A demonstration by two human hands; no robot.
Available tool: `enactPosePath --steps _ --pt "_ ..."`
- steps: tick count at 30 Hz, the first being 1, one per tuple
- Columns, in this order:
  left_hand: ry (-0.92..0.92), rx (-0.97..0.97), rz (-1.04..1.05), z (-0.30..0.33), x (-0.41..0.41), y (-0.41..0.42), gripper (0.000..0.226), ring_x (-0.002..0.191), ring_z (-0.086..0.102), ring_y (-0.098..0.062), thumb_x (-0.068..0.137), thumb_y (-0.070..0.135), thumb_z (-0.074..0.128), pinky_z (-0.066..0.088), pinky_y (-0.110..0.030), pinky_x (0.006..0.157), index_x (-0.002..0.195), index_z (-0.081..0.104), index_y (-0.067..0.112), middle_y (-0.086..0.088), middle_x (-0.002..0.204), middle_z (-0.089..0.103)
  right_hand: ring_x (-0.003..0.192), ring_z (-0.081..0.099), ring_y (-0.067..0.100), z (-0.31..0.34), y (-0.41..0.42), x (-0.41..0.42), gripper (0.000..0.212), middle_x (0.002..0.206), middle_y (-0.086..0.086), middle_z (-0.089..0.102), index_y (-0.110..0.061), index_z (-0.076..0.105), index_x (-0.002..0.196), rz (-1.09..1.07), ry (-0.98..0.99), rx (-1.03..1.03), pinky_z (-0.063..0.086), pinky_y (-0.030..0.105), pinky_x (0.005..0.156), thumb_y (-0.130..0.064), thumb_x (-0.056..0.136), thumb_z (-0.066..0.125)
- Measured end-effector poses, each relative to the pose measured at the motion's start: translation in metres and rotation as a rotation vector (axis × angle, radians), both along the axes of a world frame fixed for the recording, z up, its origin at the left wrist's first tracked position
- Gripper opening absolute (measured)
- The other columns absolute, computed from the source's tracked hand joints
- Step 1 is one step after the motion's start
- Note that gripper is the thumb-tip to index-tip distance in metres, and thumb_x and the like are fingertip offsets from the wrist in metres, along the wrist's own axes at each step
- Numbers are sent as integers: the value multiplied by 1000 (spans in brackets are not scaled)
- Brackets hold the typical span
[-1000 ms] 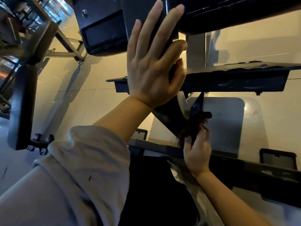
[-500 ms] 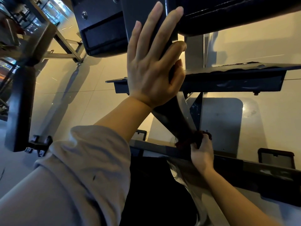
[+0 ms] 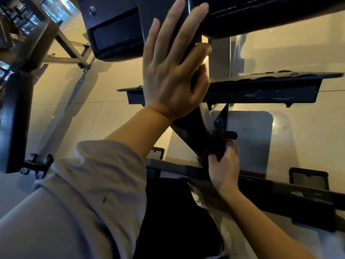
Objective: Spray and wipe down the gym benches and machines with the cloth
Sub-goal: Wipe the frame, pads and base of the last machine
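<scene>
So the machine frame [image 3: 188, 131] was a dark painted metal thing, with a flat black plate [image 3: 261, 90] sticking out to the right and a padded black seat [image 3: 261, 17] with a stitched edge across the top, all over a glossy pale tiled floor [image 3: 74, 101]. A long dark bar [image 3: 280, 187] ran along the bottom right, and a black padded roller [image 3: 13, 118] stood off at the left edge.

The left hand [image 3: 168, 75] was flat and wide open, fingers straight and a bit spread, palm pressed against the upright metal post under the seat, thumb tucked round the post's right edge. That arm reached up from the lower left, bare forearm, with a light grey sleeve [image 3: 84, 193] bunched up at the elbow.

The right hand [image 3: 224, 165] was lower down, fingers curled tight around a dark reddish cloth [image 3: 220, 144], scrunched up and pushed against the frame where the slanted strut met the bar. That forearm came up from the bottom right corner, wrist bent slightly inward.
</scene>
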State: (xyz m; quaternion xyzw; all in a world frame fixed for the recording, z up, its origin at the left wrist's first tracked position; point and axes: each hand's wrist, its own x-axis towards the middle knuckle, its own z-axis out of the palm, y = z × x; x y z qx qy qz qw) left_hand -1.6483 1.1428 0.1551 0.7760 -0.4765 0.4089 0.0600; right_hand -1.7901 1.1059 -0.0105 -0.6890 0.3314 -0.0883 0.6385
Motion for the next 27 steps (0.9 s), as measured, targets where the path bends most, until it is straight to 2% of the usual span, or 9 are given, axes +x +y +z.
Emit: enactPosePath --steps 5,8,11,13,17,23,27 --pt "-12 -10 -8 -1 1 0 18 125 35 -37 82 17 58 30 -57 106 94 70 12 -22 127 60 126 44 26 11 2 2 53 140 10 42 -11 41 134 -6 -16 -70 36 29 96 -1 87 62" --pt "-32 -18 -27 -3 3 0 16 125 35 -37 83 18 58 30 -57 106 97 65 15 -21 127 60 118 47 21 16 3 4 50 134 11 45 -10 44 127 -29 -64 -103 38 22 89 0 83 65" --pt "-38 -23 -33 -4 5 1 16 125 35 -37 83 19 59 30 -57 106 98 62 16 -21 127 60 105 46 12 19 5 5 43 124 10 49 -8 47 118 -50 -122 -161 36 11 75 -1 81 67" --pt "-40 -23 -28 -4 5 1 16 125 35 -37 82 18 59 31 -57 106 97 64 16 -21 127 60 104 47 12 19 6 5 41 121 11 50 -8 48 115 -67 -163 -172 38 13 78 -1 80 68" --pt "-36 -24 -35 -3 4 1 16 125 35 -37 82 18 58 32 -58 105 97 63 16 -20 127 59 107 49 17 21 7 7 41 120 10 51 -7 48 115 -80 -180 -179 42 25 85 -1 79 69" --pt "-58 -19 -29 -4 5 1 16 125 35 -37 82 18 59 31 -57 106 96 64 16 -19 128 59 103 44 9 21 6 6 41 118 7 49 -9 48 114 -79 -185 -192 43 23 84 -2 80 68" --pt "-71 -35 -54 -5 7 1 16 125 36 -37 83 20 58 32 -57 106 99 58 19 -16 129 56 105 47 13 21 6 6 41 118 8 50 -10 48 113 -81 -189 -183 41 22 84 -2 80 69"
